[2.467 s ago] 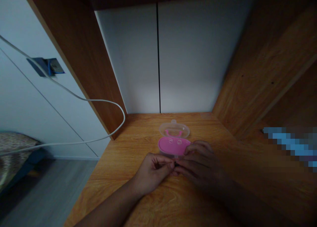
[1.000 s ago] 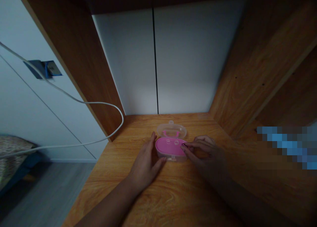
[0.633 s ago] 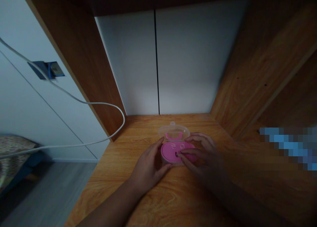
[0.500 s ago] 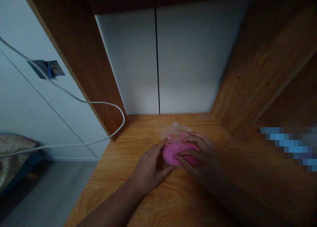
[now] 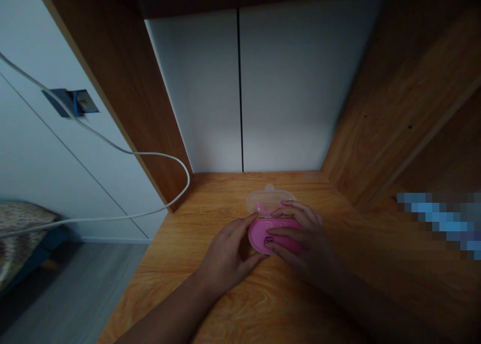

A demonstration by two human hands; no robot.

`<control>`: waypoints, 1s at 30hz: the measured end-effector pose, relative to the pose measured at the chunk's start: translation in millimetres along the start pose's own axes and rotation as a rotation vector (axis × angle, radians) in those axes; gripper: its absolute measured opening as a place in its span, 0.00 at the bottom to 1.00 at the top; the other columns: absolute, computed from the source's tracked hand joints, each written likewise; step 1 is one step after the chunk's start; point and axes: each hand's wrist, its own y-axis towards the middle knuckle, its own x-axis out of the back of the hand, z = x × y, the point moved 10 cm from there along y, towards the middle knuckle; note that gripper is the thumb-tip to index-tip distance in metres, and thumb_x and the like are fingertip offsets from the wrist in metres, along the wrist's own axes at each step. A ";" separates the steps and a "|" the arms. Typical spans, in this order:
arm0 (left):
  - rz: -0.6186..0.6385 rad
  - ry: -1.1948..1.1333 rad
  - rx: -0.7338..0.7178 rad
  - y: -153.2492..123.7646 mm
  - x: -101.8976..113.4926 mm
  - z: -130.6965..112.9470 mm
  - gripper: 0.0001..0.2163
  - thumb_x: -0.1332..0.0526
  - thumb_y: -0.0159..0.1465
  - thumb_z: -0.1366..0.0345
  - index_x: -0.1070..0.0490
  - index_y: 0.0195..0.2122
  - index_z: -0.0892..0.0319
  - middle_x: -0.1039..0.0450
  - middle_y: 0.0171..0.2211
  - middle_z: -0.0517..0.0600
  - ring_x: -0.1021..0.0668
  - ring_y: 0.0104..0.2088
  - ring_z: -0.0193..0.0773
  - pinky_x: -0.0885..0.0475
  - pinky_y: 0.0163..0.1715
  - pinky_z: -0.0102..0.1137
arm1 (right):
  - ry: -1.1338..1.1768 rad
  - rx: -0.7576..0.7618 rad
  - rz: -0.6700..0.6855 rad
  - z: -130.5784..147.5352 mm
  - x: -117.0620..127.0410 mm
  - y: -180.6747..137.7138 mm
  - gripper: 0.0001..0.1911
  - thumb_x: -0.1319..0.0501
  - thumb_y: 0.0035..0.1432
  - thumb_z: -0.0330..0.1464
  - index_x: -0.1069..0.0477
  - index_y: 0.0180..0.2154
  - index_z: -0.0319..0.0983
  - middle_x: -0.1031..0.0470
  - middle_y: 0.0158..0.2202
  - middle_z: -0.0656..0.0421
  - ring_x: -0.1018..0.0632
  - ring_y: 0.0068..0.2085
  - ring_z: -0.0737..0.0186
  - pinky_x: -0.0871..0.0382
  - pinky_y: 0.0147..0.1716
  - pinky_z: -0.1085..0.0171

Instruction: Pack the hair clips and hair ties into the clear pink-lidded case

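A small pink oval case (image 5: 263,232) with a clear hinged lid (image 5: 265,202) lies open on the wooden desk (image 5: 225,299). My left hand (image 5: 229,256) cups the case's left end, thumb and fingers curved around it. My right hand (image 5: 300,239) rests over the right half of the pink tray, index finger pressing down on its middle and the other fingers reaching toward the lid's hinge. A pink curved piece shows inside the clear lid.
The desk sits in a wooden alcove with a white back panel (image 5: 263,93) and wooden side walls. A white cable (image 5: 150,156) loops from a blue wall socket (image 5: 71,102) at the left. Grey floor and a patterned bed edge lie at lower left.
Both hands went from pinching something small in front of the case to holding the case. The case shifted slightly right and nearer, and my right fingers now press on the pink tray.
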 end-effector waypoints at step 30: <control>-0.047 -0.345 0.197 -1.1 -1.6 36.3 0.46 0.33 0.61 0.68 0.67 0.71 0.53 0.29 0.56 0.58 0.25 0.56 0.48 0.32 0.58 0.49 | 0.744 -0.412 0.074 -58.3 -30.7 -17.8 0.57 0.26 0.48 0.36 0.58 0.70 0.49 0.36 0.58 0.50 0.29 0.59 0.51 0.31 0.57 0.50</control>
